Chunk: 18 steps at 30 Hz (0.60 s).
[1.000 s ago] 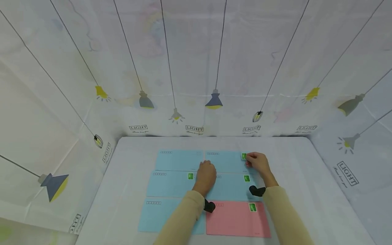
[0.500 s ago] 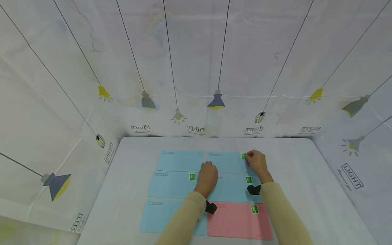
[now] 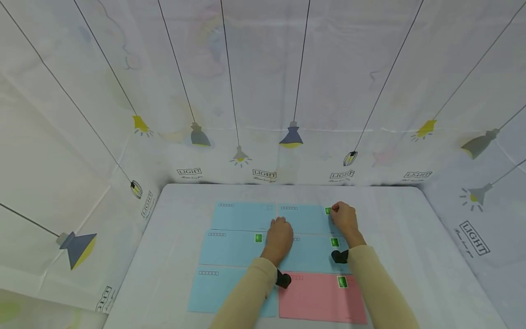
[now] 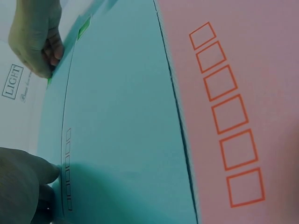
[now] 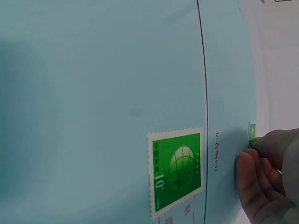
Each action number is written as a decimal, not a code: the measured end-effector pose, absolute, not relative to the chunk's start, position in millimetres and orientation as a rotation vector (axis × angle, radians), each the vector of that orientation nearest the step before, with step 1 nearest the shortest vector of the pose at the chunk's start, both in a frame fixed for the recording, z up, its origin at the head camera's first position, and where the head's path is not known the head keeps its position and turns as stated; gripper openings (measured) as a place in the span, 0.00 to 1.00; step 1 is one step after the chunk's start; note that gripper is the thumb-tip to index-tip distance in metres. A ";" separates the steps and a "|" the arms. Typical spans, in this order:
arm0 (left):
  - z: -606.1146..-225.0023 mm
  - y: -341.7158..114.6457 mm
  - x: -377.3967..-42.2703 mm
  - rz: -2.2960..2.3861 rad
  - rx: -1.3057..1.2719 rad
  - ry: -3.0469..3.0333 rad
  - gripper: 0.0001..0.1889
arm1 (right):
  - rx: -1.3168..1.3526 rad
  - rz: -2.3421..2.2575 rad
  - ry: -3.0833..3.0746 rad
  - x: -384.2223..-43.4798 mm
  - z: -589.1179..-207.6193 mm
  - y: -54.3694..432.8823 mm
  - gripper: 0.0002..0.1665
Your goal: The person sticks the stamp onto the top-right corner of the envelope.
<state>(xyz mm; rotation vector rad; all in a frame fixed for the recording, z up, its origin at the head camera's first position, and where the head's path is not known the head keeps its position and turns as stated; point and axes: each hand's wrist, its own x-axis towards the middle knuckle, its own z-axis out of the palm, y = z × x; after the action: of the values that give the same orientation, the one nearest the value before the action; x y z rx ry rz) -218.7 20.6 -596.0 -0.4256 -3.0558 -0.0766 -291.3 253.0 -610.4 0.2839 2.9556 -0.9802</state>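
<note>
Pinched at its edge by the thumb and fingers of my right hand [image 3: 345, 220] is a green postage stamp [image 5: 252, 130], at the top right corner of the back right blue envelope [image 3: 302, 218]. My left hand [image 3: 279, 237] rests with bent fingers where the back and middle blue envelopes meet. Its thumb touches the paper near the seam in the left wrist view. Just below my right hand, the middle right blue envelope [image 3: 312, 258] bears a green stamp [image 5: 177, 170] with a white perforated border, flat in its corner.
A pink envelope [image 3: 320, 304] with a green stamp [image 3: 342, 282] lies at the front right. At left are more blue envelopes: a back one [image 3: 242, 217], a stamped middle one [image 3: 230, 251] and a front one [image 3: 218, 290]. A white cloth [image 3: 164, 256] covers the table.
My right wrist has shifted slightly left, while its fingertips stay at the stamp in the same corner. My left hand keeps its place on the envelopes. The head view has moved a little.
</note>
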 end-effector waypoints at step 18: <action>-601.2 21.1 -221.3 -0.027 -0.414 -3.047 0.10 | 0.187 -0.971 3.001 -286.8 -605.2 251.1 0.14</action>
<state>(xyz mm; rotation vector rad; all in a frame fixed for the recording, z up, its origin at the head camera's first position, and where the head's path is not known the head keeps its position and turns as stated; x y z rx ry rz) -221.3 21.1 -601.2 -0.4136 -3.0472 -0.0266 -286.8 251.1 -605.2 0.1874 3.0009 -0.9706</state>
